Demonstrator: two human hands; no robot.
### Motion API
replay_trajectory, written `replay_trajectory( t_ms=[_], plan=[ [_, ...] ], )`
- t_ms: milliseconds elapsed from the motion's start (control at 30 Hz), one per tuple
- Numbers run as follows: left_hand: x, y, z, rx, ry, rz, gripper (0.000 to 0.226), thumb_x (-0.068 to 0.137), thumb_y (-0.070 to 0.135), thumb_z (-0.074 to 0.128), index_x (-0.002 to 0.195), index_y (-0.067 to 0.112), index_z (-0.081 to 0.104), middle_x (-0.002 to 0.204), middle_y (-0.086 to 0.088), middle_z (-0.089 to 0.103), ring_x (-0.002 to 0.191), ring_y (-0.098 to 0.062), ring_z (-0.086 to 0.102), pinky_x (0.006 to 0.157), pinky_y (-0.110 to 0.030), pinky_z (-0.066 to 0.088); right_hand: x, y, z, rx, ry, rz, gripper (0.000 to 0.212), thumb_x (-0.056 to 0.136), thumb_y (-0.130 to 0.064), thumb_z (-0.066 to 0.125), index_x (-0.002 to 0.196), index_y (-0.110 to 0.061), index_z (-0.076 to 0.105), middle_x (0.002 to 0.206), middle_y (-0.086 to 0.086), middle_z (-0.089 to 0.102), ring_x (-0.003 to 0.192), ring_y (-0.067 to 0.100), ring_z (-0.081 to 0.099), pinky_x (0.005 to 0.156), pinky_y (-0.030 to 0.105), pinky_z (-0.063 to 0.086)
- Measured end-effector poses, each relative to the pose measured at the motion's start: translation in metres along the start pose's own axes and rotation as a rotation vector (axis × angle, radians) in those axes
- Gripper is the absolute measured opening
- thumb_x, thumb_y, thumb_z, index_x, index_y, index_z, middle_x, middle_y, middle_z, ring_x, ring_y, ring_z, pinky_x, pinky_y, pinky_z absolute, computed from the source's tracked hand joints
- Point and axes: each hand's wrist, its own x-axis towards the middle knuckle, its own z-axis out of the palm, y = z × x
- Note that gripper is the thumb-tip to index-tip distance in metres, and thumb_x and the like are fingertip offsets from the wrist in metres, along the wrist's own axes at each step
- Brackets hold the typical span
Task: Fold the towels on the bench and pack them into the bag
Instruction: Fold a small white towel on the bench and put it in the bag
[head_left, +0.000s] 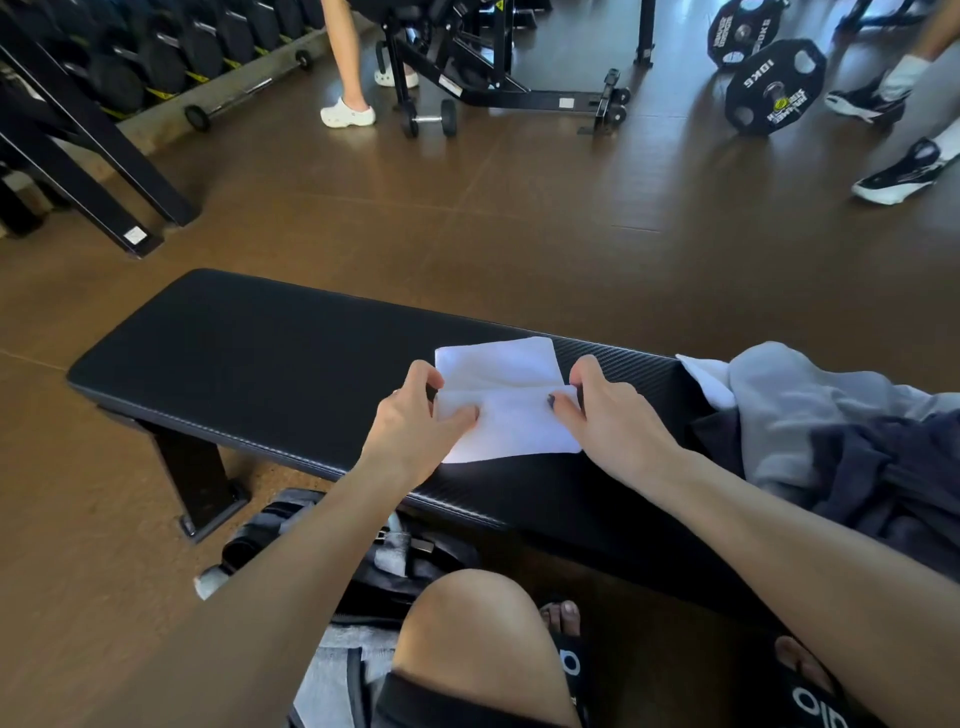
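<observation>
A small white towel (506, 400) lies on the black padded bench (260, 364), its near half folded over so a crease runs across the middle. My left hand (415, 415) pinches the towel's left edge at the crease. My right hand (602, 410) pinches its right edge the same way. On the bench's right end lies a heap of towels: a grey one (795, 405), a dark navy one (883, 478) and a white corner (711, 379). A dark bag (374, 561) sits on the floor under the bench's near edge, partly hidden by my left forearm and knee.
The brown gym floor (519, 218) spreads beyond the bench. A dumbbell rack (156, 62) stands far left, a black machine frame (493, 78) and small dumbbell (428, 119) at the back, weight plates (774, 88) far right. Other people's legs and shoes stand at the back and right.
</observation>
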Motion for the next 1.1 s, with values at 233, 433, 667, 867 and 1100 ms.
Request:
replay_trajectory(
  t_ms=[233, 433, 667, 867, 1100],
  plan=[
    [0.002, -0.007, 0.009, 0.572, 0.307, 0.527, 0.044, 0.078, 0.023, 0.078, 0.112, 0.019, 0.05, 0.108, -0.007, 0.045, 0.084, -0.025, 0.045, 0.07, -0.035, 0.05, -0.002, -0.004, 0.001, -0.453, 0.228, -0.393, 0.009, 0.094, -0.015, 0.06, 0.089, -0.011, 0.054, 0.084, 0.004, 0.047, 0.069, 0.028, 0.048, 0.062, 0.039, 0.042],
    [-0.004, -0.01, -0.001, 0.658, 0.082, 0.91, 0.025, 0.088, 0.034, 0.059, 0.104, 0.015, 0.058, 0.106, -0.002, 0.056, 0.09, -0.023, 0.052, 0.077, -0.037, 0.052, -0.012, 0.006, -0.014, -0.562, 0.102, -0.674, 0.031, 0.085, -0.035, 0.048, 0.095, -0.008, 0.061, 0.103, 0.006, 0.057, 0.095, 0.028, 0.053, 0.094, 0.038, 0.04],
    [-0.008, -0.009, -0.002, 0.697, -0.02, 0.652, 0.052, 0.071, 0.032, 0.066, 0.117, 0.015, 0.049, 0.119, 0.002, 0.049, 0.105, -0.023, 0.05, 0.081, -0.032, 0.051, -0.008, 0.005, -0.012, -0.483, 0.087, -0.559, 0.033, 0.079, -0.024, 0.05, 0.105, -0.01, 0.062, 0.096, 0.002, 0.06, 0.085, 0.026, 0.055, 0.093, 0.035, 0.043],
    [-0.012, 0.001, -0.026, 0.197, -0.107, 0.295, 0.017, 0.089, 0.024, 0.056, 0.102, 0.032, 0.049, 0.091, 0.003, 0.06, 0.076, -0.02, 0.055, 0.066, -0.035, 0.048, -0.017, -0.009, -0.024, -0.042, 0.105, -0.289, 0.017, 0.088, -0.025, 0.052, 0.104, -0.019, 0.052, 0.066, -0.009, 0.055, 0.066, 0.018, 0.053, 0.069, 0.037, 0.043],
    [-0.004, -0.01, -0.021, -0.136, -0.143, -0.037, 0.011, 0.096, 0.034, 0.053, 0.105, 0.028, 0.056, 0.101, 0.001, 0.065, 0.093, -0.024, 0.064, 0.09, -0.048, 0.055, -0.01, -0.021, -0.018, 0.317, -0.091, 0.115, 0.022, 0.097, -0.039, 0.04, 0.099, -0.022, 0.054, 0.082, 0.001, 0.065, 0.071, 0.016, 0.058, 0.066, 0.035, 0.046]
  ],
)
